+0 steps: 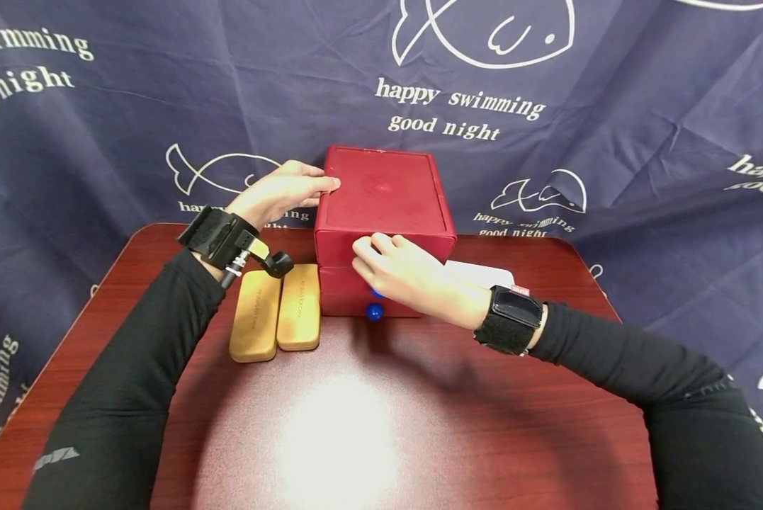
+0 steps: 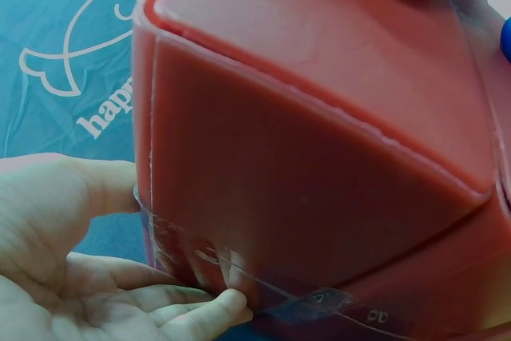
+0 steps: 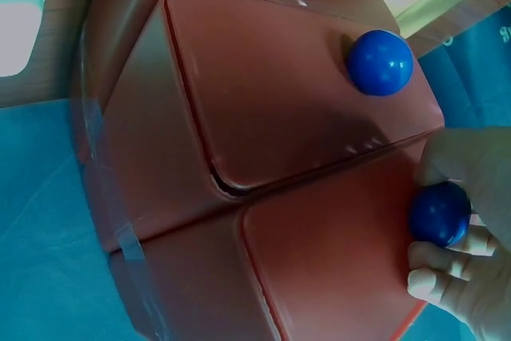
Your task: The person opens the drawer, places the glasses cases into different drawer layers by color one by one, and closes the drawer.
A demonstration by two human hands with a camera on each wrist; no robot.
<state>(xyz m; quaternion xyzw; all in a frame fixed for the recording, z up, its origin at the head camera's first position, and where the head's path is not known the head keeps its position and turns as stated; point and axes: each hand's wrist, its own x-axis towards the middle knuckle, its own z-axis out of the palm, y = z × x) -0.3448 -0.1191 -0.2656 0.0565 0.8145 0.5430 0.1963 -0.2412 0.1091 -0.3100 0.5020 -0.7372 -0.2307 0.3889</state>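
1. Foreground, lower half of the head view: the dark red table [image 1: 547, 397] carries a bright glare patch at lower centre; both black sleeves enter from the bottom corners.
2. Right hand [image 1: 413, 276], centre of the head view: it lies against the front face of the red drawer box [image 1: 384, 212]. In the right wrist view, at the right edge, its fingers [image 3: 447, 277] curl round the top drawer's blue knob [image 3: 439, 213], so the grip is closed on that knob.
3. Deciding relation: the pinched knob sits on the box's front face, which looks toward the person, so the drawer's travel axis runs from the box toward the bottom of the head view, along the right forearm. The right hand alone is at the front.
4. Lower knobs: a second blue knob [image 3: 380, 62] and a third blue knob [image 1: 374, 312] stand free, below the held one in the head view.
5. Two tan cases [image 1: 275, 312] lie side by side, just left of the box; a white object [image 1: 483, 273] lies to its right.
6. Left hand [image 1: 279, 193], upper left of the box: its fingers lie fairly straight, flat against the box's left wall, bracing rather than clasping.
7. Background: a navy cloth [image 1: 642, 106] with white fish and lettering.
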